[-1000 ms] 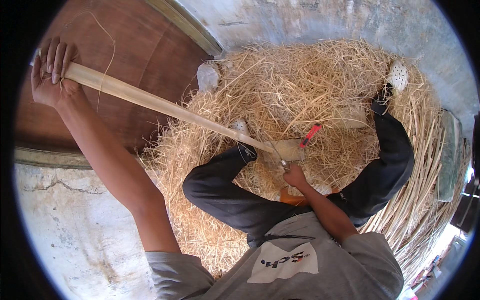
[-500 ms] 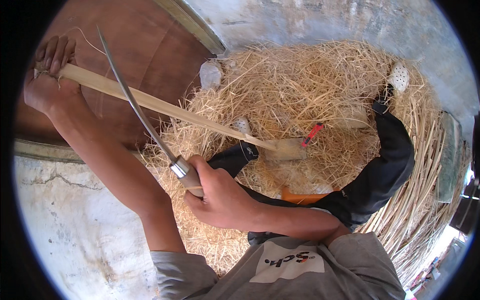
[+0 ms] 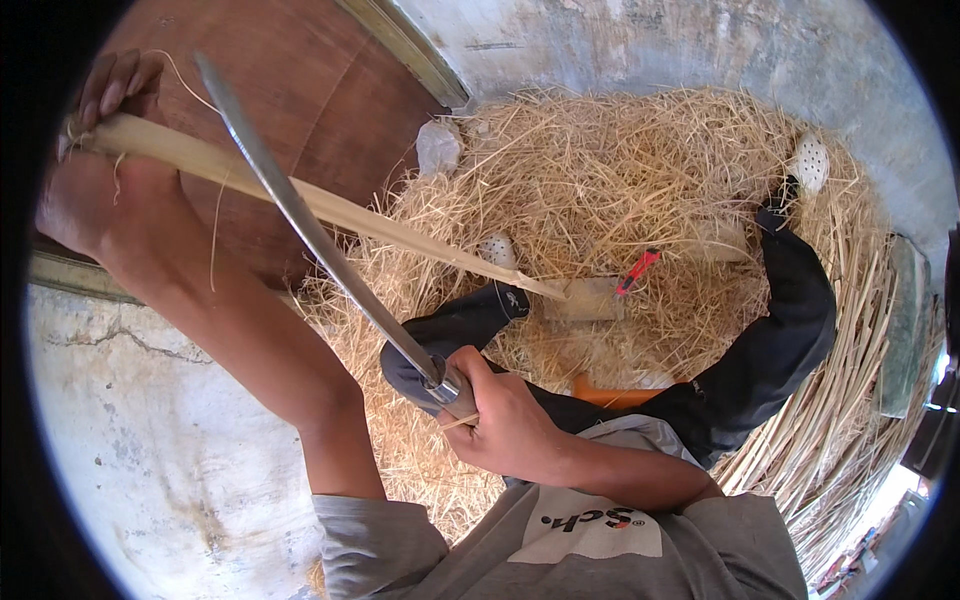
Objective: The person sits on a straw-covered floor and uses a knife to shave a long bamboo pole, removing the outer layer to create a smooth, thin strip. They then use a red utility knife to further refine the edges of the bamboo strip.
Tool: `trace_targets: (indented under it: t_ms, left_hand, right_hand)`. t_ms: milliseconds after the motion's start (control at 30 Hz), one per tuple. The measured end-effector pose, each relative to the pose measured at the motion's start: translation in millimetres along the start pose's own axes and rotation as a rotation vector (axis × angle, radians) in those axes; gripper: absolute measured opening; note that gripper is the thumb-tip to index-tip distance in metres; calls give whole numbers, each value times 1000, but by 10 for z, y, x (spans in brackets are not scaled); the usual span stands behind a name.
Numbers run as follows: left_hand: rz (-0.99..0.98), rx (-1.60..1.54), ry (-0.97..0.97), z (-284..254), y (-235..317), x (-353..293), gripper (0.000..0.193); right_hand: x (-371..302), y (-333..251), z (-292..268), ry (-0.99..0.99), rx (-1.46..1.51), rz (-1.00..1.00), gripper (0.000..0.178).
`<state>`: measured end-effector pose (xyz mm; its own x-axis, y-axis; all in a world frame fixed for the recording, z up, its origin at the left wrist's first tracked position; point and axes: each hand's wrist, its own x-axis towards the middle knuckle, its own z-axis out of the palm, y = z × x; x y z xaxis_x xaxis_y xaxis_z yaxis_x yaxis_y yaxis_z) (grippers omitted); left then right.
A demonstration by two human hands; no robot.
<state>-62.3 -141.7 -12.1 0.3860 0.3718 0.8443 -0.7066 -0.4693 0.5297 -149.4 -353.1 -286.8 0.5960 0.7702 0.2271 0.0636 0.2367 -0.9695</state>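
At the upper left, my left hand point(image 3: 95, 190) is curled around one end of a long, pale strip of bamboo or wood point(image 3: 400, 236). The strip slopes down to the right, its far tip resting at a flat stone block point(image 3: 585, 299) on the straw. Closed around a wooden handle, my right hand point(image 3: 520, 425) grips a long curved knife point(image 3: 352, 286) near my body. Its blade points up and left, crossing in front of the strip; whether it touches the strip I cannot tell. Thin fibres point(image 3: 216, 235) curl and hang off the strip near my left hand.
Straw-like shavings point(image 3: 620, 150) cover the floor between my legs. A red utility knife point(image 3: 638, 271) lies beside the block, with an orange object point(image 3: 615, 397) nearer me. Bundled long strips point(image 3: 815, 430) lie along the right. A brown wooden panel point(image 3: 300, 90) and walls close in the left and back.
My right hand has drawn the knife down and right, closer to my body. The left hand still holds the strip's end, and a loose fibre now hangs below it.
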Motion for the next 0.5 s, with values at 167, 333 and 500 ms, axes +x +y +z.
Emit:
trace_targets:
  t_ms: [167,333,500]
  left_hand:
    - [21,48,219,254,-63,-156,23]
    - [12,111,324,340,-9,-235,21]
    - [47,155,266,457,60,-382,22]
  right_hand:
    - [-83,-314,-42,-27,43,80,40]
    - [-59,-466,-91,-49,-19,78,43]
    - [121,-770,-166,-10,-106,-154,41]
